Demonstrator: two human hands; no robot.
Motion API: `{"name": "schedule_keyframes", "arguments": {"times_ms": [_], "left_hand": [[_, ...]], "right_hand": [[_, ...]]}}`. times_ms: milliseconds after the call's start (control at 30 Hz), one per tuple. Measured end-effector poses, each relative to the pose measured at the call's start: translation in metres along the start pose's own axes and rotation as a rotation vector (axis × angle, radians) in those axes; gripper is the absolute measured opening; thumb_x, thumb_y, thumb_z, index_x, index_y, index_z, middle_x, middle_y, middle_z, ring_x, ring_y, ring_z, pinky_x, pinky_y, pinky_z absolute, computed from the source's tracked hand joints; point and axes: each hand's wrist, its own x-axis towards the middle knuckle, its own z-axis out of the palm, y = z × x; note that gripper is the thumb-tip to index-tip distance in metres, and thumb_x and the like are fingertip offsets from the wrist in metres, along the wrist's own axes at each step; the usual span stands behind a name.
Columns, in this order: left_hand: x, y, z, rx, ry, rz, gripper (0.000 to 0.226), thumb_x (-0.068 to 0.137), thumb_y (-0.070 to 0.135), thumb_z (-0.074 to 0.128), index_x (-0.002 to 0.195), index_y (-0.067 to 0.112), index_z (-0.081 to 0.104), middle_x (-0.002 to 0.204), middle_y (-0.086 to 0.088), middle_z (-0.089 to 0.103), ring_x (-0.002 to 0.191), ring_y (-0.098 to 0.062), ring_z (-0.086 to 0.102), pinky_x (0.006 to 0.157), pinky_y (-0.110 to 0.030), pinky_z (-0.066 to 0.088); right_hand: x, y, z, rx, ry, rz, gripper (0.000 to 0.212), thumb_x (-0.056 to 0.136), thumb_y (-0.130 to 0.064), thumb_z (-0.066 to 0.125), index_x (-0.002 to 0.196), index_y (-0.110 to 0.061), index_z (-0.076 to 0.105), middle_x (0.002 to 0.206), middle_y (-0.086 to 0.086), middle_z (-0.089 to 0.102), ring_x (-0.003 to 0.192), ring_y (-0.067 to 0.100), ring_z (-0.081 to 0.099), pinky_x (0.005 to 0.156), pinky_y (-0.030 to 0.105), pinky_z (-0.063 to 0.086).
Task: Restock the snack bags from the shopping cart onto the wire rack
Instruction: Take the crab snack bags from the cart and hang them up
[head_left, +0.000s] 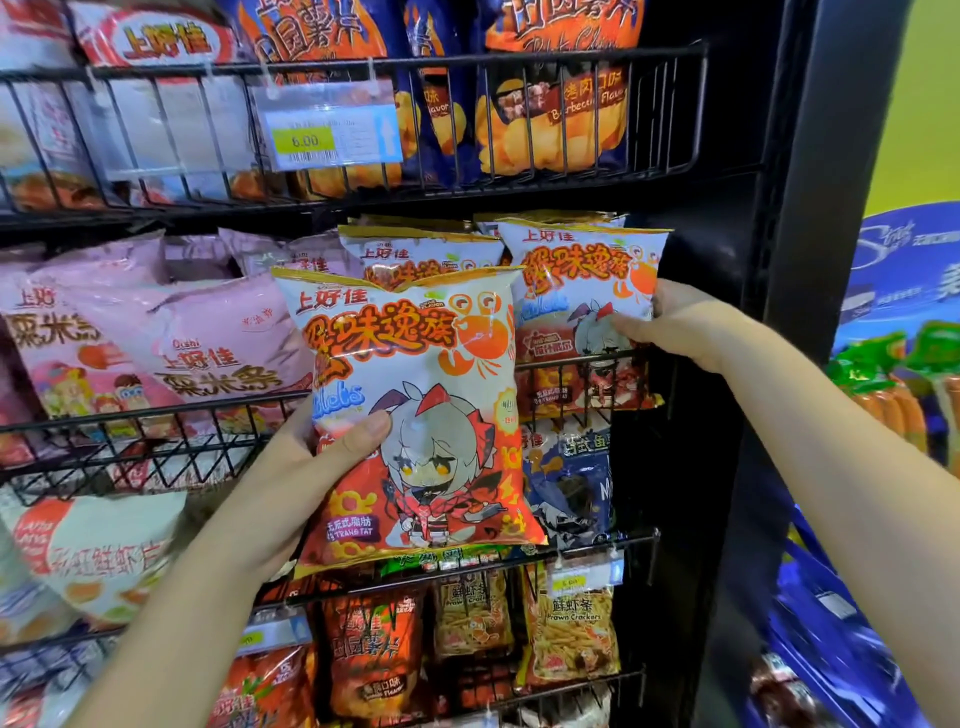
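1. Restocking under way: left hand (311, 467) pinches a crab-flavour snack bag (415, 405), thumb (363, 431) on its front, other fingers hidden behind, before the wire rack (156, 410).
2. Right hand (675, 322) grips the right edge of a shelved matching bag (576, 291), thumb across its face.
3. Next move, likely: lift the held bag up and into the rack, just left of the right fingers.

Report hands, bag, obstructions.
Left hand grips crab snack bag, in front of wire rack. Right hand pinches shelved bag at its edge. Third bag stands behind held one.
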Motion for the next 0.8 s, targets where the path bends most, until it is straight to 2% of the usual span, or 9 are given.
{"name": "schedule_keyframes", "arguments": {"times_ms": [67, 267, 333, 433, 533, 633, 733, 800], "left_hand": [[-0.002, 0.001, 0.000, 0.005, 0.008, -0.002, 0.096, 0.026, 0.062, 0.100, 0.113, 0.035, 0.071, 0.112, -0.004, 0.079, 0.092, -0.025, 0.079, 0.066, -0.029, 0.062], [-0.002, 0.000, 0.003, 0.044, 0.015, 0.016, 0.100, 0.027, 0.064, 0.099, 0.117, 0.036, 0.067, 0.113, 0.000, 0.079, 0.096, -0.024, 0.078, 0.069, -0.029, 0.063], [-0.002, 0.001, 0.003, 0.050, 0.010, 0.023, 0.090, 0.028, 0.064, 0.099, 0.110, 0.041, 0.071, 0.113, 0.000, 0.079, 0.097, -0.023, 0.078, 0.073, -0.032, 0.063], [-0.001, 0.004, 0.003, 0.069, 0.008, 0.032, 0.073, 0.038, 0.064, 0.098, 0.105, 0.047, 0.073, 0.117, 0.000, 0.077, 0.104, -0.023, 0.076, 0.088, -0.040, 0.059], [0.001, 0.008, 0.004, 0.067, 0.023, 0.041, 0.067, 0.057, 0.049, 0.096, 0.117, 0.039, 0.067, 0.116, -0.002, 0.078, 0.100, -0.025, 0.077, 0.084, -0.038, 0.061], [0.003, 0.013, 0.010, 0.082, 0.025, 0.063, 0.047, 0.076, 0.032, 0.080, 0.119, 0.034, 0.062, 0.110, -0.002, 0.080, 0.091, -0.023, 0.078, 0.074, -0.031, 0.063], [0.008, 0.018, 0.013, 0.095, 0.032, 0.082, 0.035, 0.080, 0.029, 0.074, 0.111, 0.040, 0.060, 0.102, 0.001, 0.081, 0.085, -0.019, 0.079, 0.069, -0.028, 0.063], [0.013, 0.022, 0.014, 0.108, 0.027, 0.087, 0.043, 0.079, 0.032, 0.075, 0.120, 0.032, 0.062, 0.103, -0.002, 0.081, 0.087, -0.022, 0.079, 0.073, -0.030, 0.063]], "right_hand": [[-0.002, 0.006, 0.003, 0.034, 0.015, -0.008, 0.040, 0.094, -0.032, 0.072, 0.132, -0.028, 0.060, 0.129, -0.009, 0.067, 0.120, 0.019, 0.062, 0.109, 0.043, 0.046], [-0.008, 0.011, 0.005, 0.067, 0.053, 0.035, 0.042, 0.088, -0.043, 0.077, 0.126, -0.032, 0.061, 0.123, -0.010, 0.070, 0.113, 0.018, 0.066, 0.105, 0.048, 0.051], [-0.013, 0.008, 0.007, 0.090, 0.091, 0.037, 0.047, 0.086, -0.045, 0.078, 0.127, -0.031, 0.060, 0.122, -0.010, 0.070, 0.111, 0.017, 0.067, 0.103, 0.047, 0.052], [-0.026, 0.001, 0.011, 0.121, 0.163, 0.009, 0.041, 0.090, -0.038, 0.077, 0.123, -0.024, 0.057, 0.110, -0.011, 0.068, 0.102, 0.012, 0.066, 0.095, 0.036, 0.051], [-0.040, -0.005, 0.016, 0.217, 0.198, -0.059, 0.043, 0.089, -0.031, 0.079, 0.123, -0.024, 0.053, 0.103, -0.017, 0.065, 0.095, -0.003, 0.062, 0.089, 0.026, 0.049], [-0.053, -0.010, 0.018, 0.201, 0.234, -0.102, 0.064, 0.086, -0.035, 0.082, 0.139, -0.020, 0.049, 0.123, -0.009, 0.063, 0.110, 0.004, 0.060, 0.089, 0.020, 0.048], [-0.065, -0.017, 0.018, 0.099, 0.315, -0.185, 0.054, 0.086, -0.041, 0.080, 0.131, -0.036, 0.050, 0.136, -0.010, 0.056, 0.128, 0.010, 0.051, 0.105, 0.033, 0.043], [-0.072, -0.025, 0.021, 0.033, 0.380, -0.241, 0.052, 0.089, -0.037, 0.076, 0.135, -0.028, 0.053, 0.137, -0.006, 0.055, 0.130, 0.012, 0.048, 0.106, 0.028, 0.038]]}}
